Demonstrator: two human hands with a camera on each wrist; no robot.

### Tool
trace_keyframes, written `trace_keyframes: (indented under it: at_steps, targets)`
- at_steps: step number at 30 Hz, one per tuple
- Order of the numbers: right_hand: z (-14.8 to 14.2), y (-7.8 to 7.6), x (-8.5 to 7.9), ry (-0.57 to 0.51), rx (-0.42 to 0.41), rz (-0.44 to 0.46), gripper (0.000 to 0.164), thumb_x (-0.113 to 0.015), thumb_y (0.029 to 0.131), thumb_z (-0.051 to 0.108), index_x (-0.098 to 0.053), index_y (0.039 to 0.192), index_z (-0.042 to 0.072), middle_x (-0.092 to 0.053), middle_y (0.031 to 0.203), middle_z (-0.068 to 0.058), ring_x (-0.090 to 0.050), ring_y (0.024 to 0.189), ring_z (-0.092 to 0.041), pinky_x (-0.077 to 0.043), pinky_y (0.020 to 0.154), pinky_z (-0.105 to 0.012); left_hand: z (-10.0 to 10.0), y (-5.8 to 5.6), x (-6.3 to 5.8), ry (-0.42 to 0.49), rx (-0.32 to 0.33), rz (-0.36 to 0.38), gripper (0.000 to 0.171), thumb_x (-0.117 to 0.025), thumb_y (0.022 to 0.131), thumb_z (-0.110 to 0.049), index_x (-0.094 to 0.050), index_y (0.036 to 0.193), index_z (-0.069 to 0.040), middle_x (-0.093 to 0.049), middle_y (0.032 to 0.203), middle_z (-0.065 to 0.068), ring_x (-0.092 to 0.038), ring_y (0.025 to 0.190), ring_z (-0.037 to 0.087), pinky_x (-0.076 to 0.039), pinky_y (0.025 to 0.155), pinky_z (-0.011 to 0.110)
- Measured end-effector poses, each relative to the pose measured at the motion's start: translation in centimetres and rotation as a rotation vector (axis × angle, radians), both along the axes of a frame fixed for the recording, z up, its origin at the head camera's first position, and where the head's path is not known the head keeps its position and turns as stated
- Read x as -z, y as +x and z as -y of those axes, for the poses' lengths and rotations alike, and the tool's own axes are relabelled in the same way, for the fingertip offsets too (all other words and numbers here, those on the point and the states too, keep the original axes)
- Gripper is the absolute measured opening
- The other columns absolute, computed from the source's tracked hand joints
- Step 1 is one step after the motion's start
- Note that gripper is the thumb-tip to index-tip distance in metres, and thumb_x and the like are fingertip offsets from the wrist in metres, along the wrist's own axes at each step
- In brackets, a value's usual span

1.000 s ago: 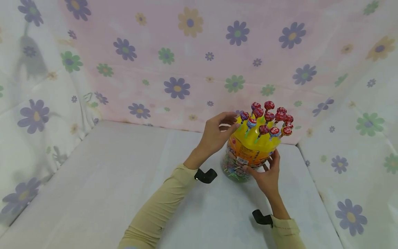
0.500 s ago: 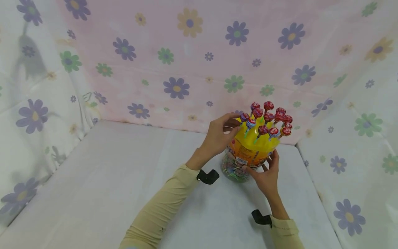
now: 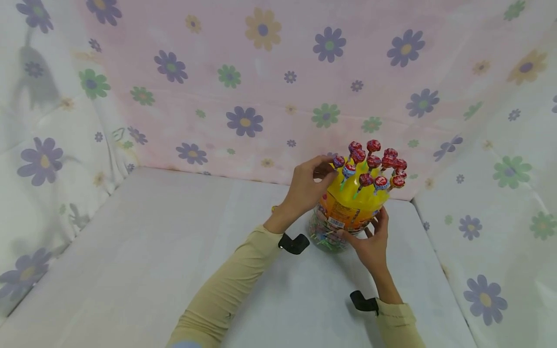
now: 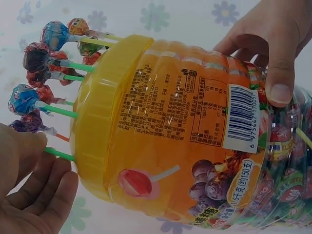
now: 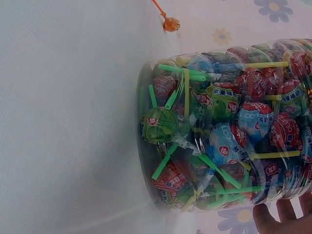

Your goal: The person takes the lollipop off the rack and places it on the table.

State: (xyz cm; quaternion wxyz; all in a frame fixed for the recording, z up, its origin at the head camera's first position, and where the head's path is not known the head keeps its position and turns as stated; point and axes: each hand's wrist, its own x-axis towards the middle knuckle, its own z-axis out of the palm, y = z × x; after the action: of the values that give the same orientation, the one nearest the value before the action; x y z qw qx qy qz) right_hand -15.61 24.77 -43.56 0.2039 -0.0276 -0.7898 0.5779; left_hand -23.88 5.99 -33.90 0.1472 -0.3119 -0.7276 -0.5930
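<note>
A big clear jar (image 3: 335, 215) with an orange label and a yellow lid (image 3: 363, 195) stands on the white table. Wrapped lollipops (image 3: 365, 180) stick up out of the lid, several in a ring and inside it. At the lid's left rim my left hand (image 3: 306, 186) pinches a lollipop by its upper end; its green stick (image 4: 59, 155) meets the lid, while its head is hidden by the fingers. My right hand (image 3: 372, 246) grips the jar's lower right side, thumb in front near the barcode. Through the clear wall show many more wrapped lollipops (image 5: 224, 141).
One loose orange lollipop (image 5: 171, 24) lies on the table (image 5: 73, 97) beyond the jar, mostly behind my left forearm in the head view. Flowered cloth (image 3: 261, 72) walls the table at the back and sides. A black camera mount sits on each wrist.
My left hand has shifted slightly right along the lid's rim. Part of the loose lollipop now shows by the left wrist. The right hand keeps its grip on the jar.
</note>
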Motion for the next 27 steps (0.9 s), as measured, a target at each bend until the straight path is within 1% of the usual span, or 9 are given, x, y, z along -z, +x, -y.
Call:
trace_keyframes:
  at_steps: [6,8,11,15,21,24,27]
  targets:
    - [0.0,0.0,0.1,0.005,-0.003,-0.005,0.099,-0.082,0.082,-0.002,-0.019,0.158,0.005,-0.034,0.154,-0.020,-0.036,0.143,-0.039,-0.032,0.116,-0.066,-0.4,0.1,0.0,0.033,-0.051,-0.019,0.019,-0.063,0.099,-0.004,-0.067,0.115,0.008,-0.071,0.109,0.020,-0.070,0.098,0.029,-0.058,0.089,0.023]
    - [0.0,-0.1,0.1,0.008,-0.002,-0.010,0.099,-0.082,0.081,-0.002,-0.019,0.158,0.005,-0.035,0.154,-0.020,-0.037,0.143,-0.039,-0.032,0.116,-0.066,-0.4,0.2,-0.2,0.055,-0.065,-0.018,0.019,-0.062,0.100,-0.004,-0.067,0.114,0.008,-0.069,0.110,0.020,-0.070,0.101,0.029,-0.058,0.089,0.023]
    - [0.0,0.0,0.1,0.013,0.001,-0.015,0.099,-0.082,0.081,-0.003,-0.020,0.158,0.005,-0.035,0.154,-0.020,-0.037,0.142,-0.038,-0.033,0.116,-0.065,-0.2,0.4,-0.4,0.111,-0.074,-0.012,0.020,-0.061,0.101,-0.004,-0.065,0.116,0.007,-0.068,0.112,0.020,-0.069,0.103,0.029,-0.059,0.089,0.024]
    - [0.0,0.1,0.1,0.009,-0.005,-0.029,0.098,-0.082,0.081,-0.004,-0.021,0.157,0.004,-0.035,0.153,-0.019,-0.039,0.140,-0.035,-0.033,0.116,-0.064,0.4,0.8,-0.7,0.158,-0.081,0.013,0.021,-0.062,0.101,-0.005,-0.065,0.119,0.006,-0.067,0.113,0.019,-0.069,0.103,0.028,-0.059,0.089,0.026]
    - [0.0,0.2,0.1,0.005,-0.003,-0.029,0.097,-0.082,0.081,-0.004,-0.022,0.157,0.006,-0.036,0.153,-0.018,-0.039,0.140,-0.034,-0.034,0.116,-0.064,1.6,1.4,-0.5,0.145,-0.076,0.087,0.023,-0.062,0.101,-0.007,-0.065,0.120,0.006,-0.067,0.114,0.018,-0.069,0.102,0.027,-0.058,0.091,0.025]
    - [0.1,0.3,0.0,0.000,-0.005,-0.035,0.097,-0.081,0.082,-0.004,-0.022,0.157,0.006,-0.036,0.153,-0.018,-0.038,0.141,-0.036,-0.033,0.116,-0.065,2.2,1.7,-0.3,0.143,-0.068,0.097,0.023,-0.062,0.101,-0.007,-0.065,0.120,0.007,-0.068,0.114,0.019,-0.069,0.101,0.028,-0.059,0.090,0.026]
    - [0.1,0.2,0.1,-0.012,-0.006,-0.039,0.097,-0.081,0.082,-0.004,-0.022,0.158,0.008,-0.036,0.152,-0.017,-0.038,0.141,-0.035,-0.032,0.116,-0.065,2.9,2.0,0.0,0.150,-0.061,0.096,0.023,-0.063,0.101,-0.007,-0.065,0.119,0.006,-0.069,0.113,0.018,-0.070,0.101,0.028,-0.059,0.090,0.027]
